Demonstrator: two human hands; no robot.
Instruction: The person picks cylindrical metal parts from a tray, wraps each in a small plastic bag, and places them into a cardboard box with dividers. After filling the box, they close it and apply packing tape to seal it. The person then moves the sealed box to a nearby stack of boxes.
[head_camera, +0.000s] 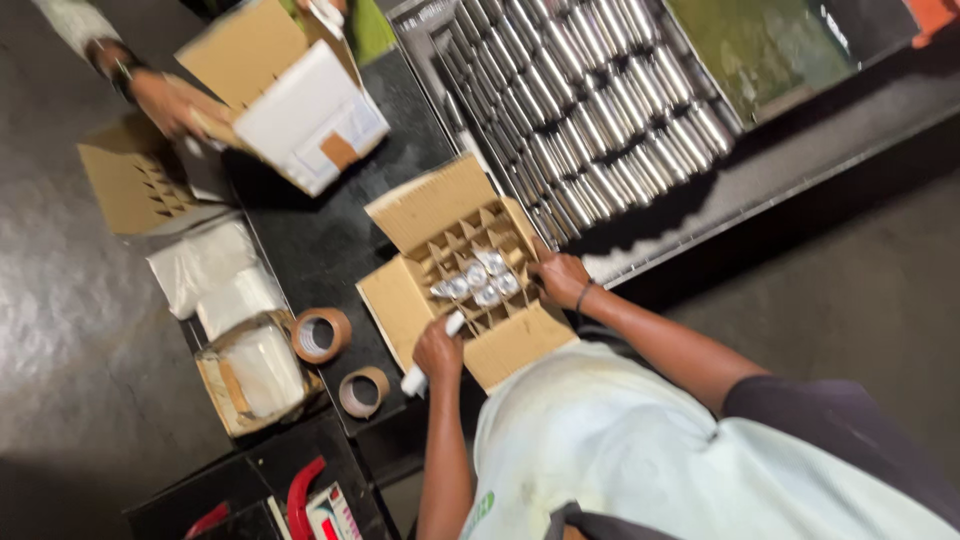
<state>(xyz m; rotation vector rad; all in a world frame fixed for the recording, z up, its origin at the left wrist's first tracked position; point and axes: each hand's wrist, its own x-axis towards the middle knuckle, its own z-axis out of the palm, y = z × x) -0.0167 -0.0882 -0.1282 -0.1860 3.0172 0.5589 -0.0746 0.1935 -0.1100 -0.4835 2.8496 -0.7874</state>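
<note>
left hand (438, 350) grip holds a small white tube (430, 358) at the near edge of the brown cardboard box with paper cells (470, 272) | right hand (560, 278) grips the box's right rim | box sits mid black desk (300, 230), shiny metal cans (478, 283) fill middle cells | two brown tape rolls (322, 335) lie left

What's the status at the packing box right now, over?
Left hand grips white tube. Right hand rests on divided carton, few cells filled. Tape rolls alongside, nothing blocking.

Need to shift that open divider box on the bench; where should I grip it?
Grip the box by its two opposite side walls, coming from above: the flaps are folded open, leaving the walls exposed, and the divider cells give no inner hold.
</note>
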